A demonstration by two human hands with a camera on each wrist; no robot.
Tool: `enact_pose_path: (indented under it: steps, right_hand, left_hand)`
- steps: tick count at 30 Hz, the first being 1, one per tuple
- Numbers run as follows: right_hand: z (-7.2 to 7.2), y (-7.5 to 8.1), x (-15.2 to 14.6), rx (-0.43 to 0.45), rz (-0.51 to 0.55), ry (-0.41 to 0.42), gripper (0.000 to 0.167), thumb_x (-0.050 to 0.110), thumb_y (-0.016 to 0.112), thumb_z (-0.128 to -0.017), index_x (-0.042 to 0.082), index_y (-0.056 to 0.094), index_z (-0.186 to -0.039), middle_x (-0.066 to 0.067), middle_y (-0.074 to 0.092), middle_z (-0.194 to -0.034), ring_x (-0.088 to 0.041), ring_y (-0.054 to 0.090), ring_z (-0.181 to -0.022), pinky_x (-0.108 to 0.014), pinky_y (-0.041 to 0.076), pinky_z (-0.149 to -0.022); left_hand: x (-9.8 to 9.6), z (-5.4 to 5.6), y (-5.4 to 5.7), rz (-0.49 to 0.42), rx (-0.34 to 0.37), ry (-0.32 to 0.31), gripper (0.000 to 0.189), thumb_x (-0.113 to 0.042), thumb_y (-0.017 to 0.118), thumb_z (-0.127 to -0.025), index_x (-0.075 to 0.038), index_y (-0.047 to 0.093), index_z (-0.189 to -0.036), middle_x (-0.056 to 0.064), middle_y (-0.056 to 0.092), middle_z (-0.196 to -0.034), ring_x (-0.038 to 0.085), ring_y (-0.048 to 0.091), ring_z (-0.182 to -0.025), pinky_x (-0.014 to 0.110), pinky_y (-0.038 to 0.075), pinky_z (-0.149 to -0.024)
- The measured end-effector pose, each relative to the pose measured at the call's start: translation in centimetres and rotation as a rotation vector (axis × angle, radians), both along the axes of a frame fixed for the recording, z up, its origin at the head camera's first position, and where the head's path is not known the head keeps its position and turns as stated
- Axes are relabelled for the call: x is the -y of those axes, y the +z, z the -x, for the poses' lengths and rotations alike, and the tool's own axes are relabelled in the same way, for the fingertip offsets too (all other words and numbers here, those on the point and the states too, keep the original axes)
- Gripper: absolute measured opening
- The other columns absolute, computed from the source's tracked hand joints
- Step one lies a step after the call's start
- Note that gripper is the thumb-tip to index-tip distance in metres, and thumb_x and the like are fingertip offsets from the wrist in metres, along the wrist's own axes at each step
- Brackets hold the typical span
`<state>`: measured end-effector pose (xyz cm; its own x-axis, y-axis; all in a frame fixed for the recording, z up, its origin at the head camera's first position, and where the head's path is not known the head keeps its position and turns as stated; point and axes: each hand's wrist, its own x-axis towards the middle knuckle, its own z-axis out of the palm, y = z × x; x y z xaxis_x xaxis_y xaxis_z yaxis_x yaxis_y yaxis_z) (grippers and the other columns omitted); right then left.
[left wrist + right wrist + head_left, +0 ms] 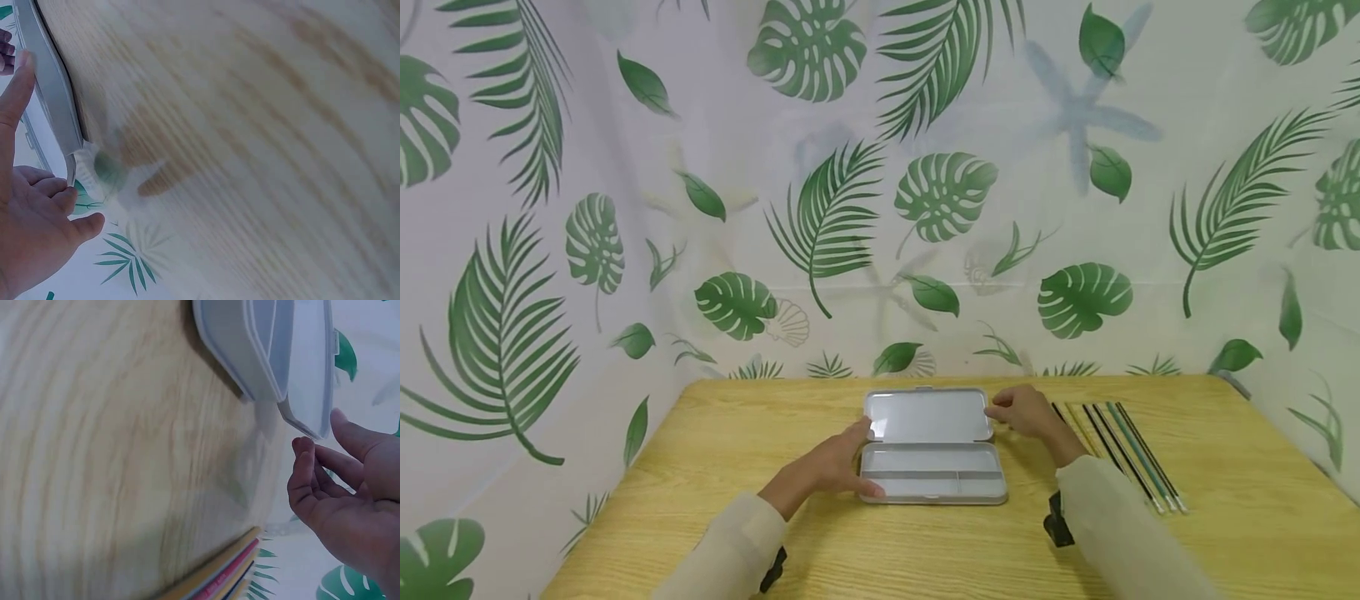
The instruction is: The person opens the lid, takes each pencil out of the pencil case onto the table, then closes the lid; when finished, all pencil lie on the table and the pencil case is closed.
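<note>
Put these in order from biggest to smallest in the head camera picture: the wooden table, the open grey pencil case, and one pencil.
1. Light wooden table, by far the biggest.
2. Open grey plastic pencil case.
3. One thin dark pencil from the row on the right: almost as long as the case is wide, but much thinner, so smallest.

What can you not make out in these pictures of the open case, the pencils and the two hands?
- Pencils: head view, near ends hidden behind the right sleeve; exact count too small to tell.
- Case: both wrist views cut it off at the frame edge.
- Left hand: head view, contact with the case unclear.
- Right hand: fingertips blurred near the lid.
</note>
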<state>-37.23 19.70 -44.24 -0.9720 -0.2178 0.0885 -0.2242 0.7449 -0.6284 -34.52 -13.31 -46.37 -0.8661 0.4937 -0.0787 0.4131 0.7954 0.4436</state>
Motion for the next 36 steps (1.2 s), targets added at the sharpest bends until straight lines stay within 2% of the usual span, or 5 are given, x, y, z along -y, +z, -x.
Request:
enact_pose_path:
  steps: [9,16,26,31,36]
  right_hand:
    - [0.4,-1.1,-0.2,0.04,0.117,-0.053,0.031,0.004,0.056,-0.091,-0.015,0.058,-0.116,-0.027,0.065,-0.103,-0.032,0.067,-0.083,-0.035,0.057,-0.066]
    - [-0.4,-1.0,-0.8,-0.043,0.187,0.017,0.026,0.003,0.058,-0.091,-0.01,0.057,-0.113,-0.024,0.065,-0.102,-0.028,0.065,-0.087,-0.038,0.057,-0.071]
    - [-4.7,0.9,0.1,-0.213,-0.136,0.142,0.035,0.026,0.071,-0.085,0.001,0.065,-0.108,-0.013,0.07,-0.099,-0.027,0.066,-0.089,-0.042,0.055,-0.075]
    - [-6.6,1.6,0.2,-0.058,-0.168,0.231,0.063,0.049,0.063,-0.086,-0.003,0.062,-0.122,-0.019,0.066,-0.119,-0.03,0.067,-0.095,-0.044,0.055,-0.082]
    - [-7.1,0.4,0.7,-0.053,-0.187,0.248,0.058,0.044,0.067,-0.084,-0.004,0.066,-0.116,-0.019,0.065,-0.121,-0.027,0.069,-0.085,-0.029,0.05,-0.067]
  left_hand:
    - [-0.7,-0.4,-0.4,0.028,-0.137,-0.003,0.135,-0.061,0.076,-0.064,-0.002,-0.007,-0.151,0.016,-0.005,-0.16,0.033,0.01,-0.148,0.049,0.021,-0.118]
    - [-0.4,-0.8,-0.4,0.011,-0.083,0.076,0.136,-0.061,0.077,-0.064,0.007,-0.005,-0.149,0.027,-0.002,-0.157,0.039,0.012,-0.145,0.047,0.023,-0.118]
    - [-0.1,-1.3,0.2,0.202,-0.282,0.234,0.143,-0.079,0.073,-0.05,0.008,0.015,-0.148,0.026,0.018,-0.155,0.036,0.029,-0.141,0.057,0.031,-0.11]
    - [-0.3,-2.1,0.4,0.252,-0.385,0.103,0.122,-0.071,0.071,-0.062,0.001,0.024,-0.148,0.015,0.029,-0.155,0.028,0.035,-0.14,0.053,0.035,-0.11]
    - [-0.8,-3.1,1.0,0.341,-0.249,-0.067,0.098,-0.063,0.06,-0.081,-0.001,0.027,-0.148,0.015,0.028,-0.155,0.028,0.037,-0.139,0.045,0.037,-0.11]
